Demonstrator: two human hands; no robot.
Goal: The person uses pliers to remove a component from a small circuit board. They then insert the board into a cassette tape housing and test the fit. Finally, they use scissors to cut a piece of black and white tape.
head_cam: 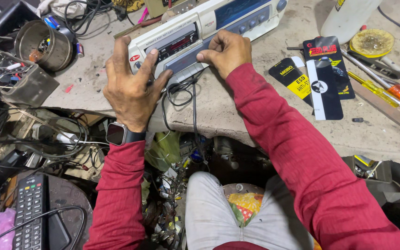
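Observation:
A white electronic player unit (pixel 237 16) with a dark display lies on a worn grey workbench (pixel 218 111). My left hand (pixel 130 85) rests spread on the unit's near left end, fingers gripping its front face beside the display. My right hand (pixel 225 51) is curled against the front panel in the middle, fingertips pressing on the grey tray section. A black cable (pixel 193 97) hangs from the front of the unit over the bench edge. I wear red sleeves and a dark watch (pixel 116 134) on the left wrist.
A metal tin (pixel 45 44) and a clear box (pixel 12 74) of small parts stand left. Black and yellow tool packets (pixel 320 74), screwdrivers (pixel 394 95), a white bottle (pixel 348 16) and a yellow disc (pixel 371 42) lie right. A remote control (pixel 29 213) and tangled wires sit below left.

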